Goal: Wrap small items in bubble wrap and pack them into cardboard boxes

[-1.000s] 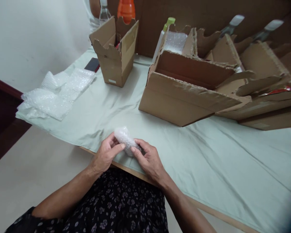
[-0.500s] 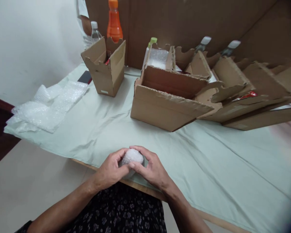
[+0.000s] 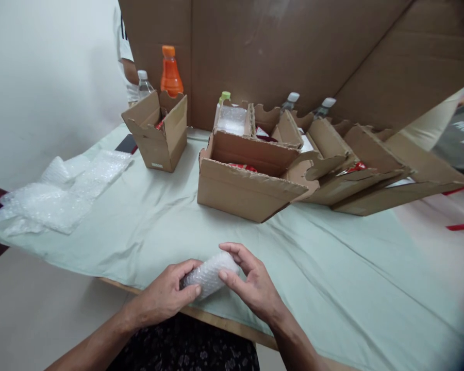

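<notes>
A bubble-wrapped roll point(image 3: 211, 274) lies tilted between my hands near the table's front edge; what is inside it is hidden. My left hand point(image 3: 164, 293) wraps round its lower left end, thumb on top. At the upper right end, my right hand point(image 3: 251, 281) touches it with thumb and fingers curved round the end. Beyond the hands stands an open cardboard box point(image 3: 242, 193) with something red inside.
Bubble wrap sheets point(image 3: 58, 193) lie at the left. A smaller open box point(image 3: 158, 141) stands by a dark flat object point(image 3: 126, 144). More open boxes point(image 3: 371, 193) line the right. Behind are an orange bottle point(image 3: 171, 74) and clear bottles. A person's arm shows at the upper left.
The wrapped roll has tipped from nearly end-on to lying slanted, showing its side. My hands have moved apart towards its two ends. The view has tilted up.
</notes>
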A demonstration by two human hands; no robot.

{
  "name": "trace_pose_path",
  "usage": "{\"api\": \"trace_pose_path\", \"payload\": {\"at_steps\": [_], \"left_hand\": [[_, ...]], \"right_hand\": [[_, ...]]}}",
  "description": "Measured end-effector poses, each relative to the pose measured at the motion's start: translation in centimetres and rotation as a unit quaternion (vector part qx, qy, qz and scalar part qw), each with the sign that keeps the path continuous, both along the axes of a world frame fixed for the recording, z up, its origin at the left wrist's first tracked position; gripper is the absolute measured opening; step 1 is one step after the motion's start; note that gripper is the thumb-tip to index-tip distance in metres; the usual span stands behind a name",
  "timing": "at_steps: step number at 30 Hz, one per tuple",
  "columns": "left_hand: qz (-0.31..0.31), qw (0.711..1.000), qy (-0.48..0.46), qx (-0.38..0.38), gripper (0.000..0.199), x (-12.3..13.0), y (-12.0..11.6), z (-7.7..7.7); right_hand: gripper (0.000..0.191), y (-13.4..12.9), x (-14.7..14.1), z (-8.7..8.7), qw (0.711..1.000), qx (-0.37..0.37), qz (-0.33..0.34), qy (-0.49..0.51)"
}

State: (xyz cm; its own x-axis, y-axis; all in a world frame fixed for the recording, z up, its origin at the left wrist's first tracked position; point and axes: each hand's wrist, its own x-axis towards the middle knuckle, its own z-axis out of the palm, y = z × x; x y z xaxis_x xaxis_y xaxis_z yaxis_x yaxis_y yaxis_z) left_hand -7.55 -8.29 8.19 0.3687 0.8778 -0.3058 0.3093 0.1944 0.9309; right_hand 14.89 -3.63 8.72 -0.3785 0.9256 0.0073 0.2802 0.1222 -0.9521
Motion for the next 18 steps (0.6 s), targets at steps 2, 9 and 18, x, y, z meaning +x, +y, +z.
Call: {"api": "trace_pose_path", "payload": {"at_steps": [2, 9, 18], "left_hand": [[-0.038, 0.998, 0.035, 0.021, 0.033, -0.4, 0.4, 0.4], [0.009, 0.911, 0.152, 0.384, 0.041, -1.0, 5.3, 3.1], [0.097, 0.744, 0.289, 0.595, 0.047, 1.2, 16.5, 7.5]], "right_hand": [[0.035, 0.1, 0.8, 0.2, 1.000, 0.000, 0.023, -0.019], [0.031, 1.4, 2.5, -0.4, 0.995, -0.093, 0.003, 0.046], [0.046, 1.3, 3.4, -3.6, 0.974, -0.182, -0.022, 0.136]]}}
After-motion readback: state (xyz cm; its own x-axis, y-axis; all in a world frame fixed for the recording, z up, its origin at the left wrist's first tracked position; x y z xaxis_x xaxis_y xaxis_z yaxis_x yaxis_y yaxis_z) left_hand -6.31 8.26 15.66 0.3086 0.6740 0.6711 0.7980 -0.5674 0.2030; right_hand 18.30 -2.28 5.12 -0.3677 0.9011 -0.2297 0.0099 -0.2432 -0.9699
